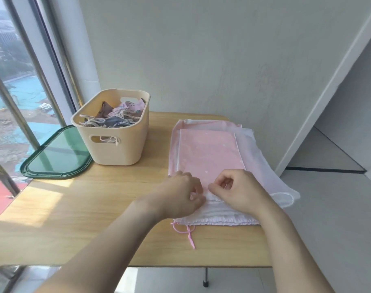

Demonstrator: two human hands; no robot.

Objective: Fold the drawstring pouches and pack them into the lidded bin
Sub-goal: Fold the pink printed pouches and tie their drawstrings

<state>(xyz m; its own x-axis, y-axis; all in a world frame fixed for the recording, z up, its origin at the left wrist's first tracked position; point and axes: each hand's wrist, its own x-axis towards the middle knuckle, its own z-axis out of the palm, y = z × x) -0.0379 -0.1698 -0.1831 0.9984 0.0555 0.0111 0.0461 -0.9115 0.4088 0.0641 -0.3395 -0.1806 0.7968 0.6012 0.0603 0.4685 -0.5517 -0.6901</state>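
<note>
A stack of pink and white drawstring pouches lies flat on the right half of the wooden table point(85, 225). The top pink pouch point(210, 153) has small white dots. My left hand point(183, 194) and my right hand point(237, 191) meet at its near edge, fingers curled and pinching the fabric beside the white gathered hem point(218, 216). A pink drawstring point(185, 230) trails onto the table below the hem. The beige bin point(114, 142) stands at the back left, holding several folded pouches with tan cords. Its green lid point(55, 155) lies flat to its left.
A large window with metal frames runs along the left, close to the table's edge. A plain wall stands right behind the table. A sheer white pouch point(271, 166) hangs over the table's right edge, above the pale floor.
</note>
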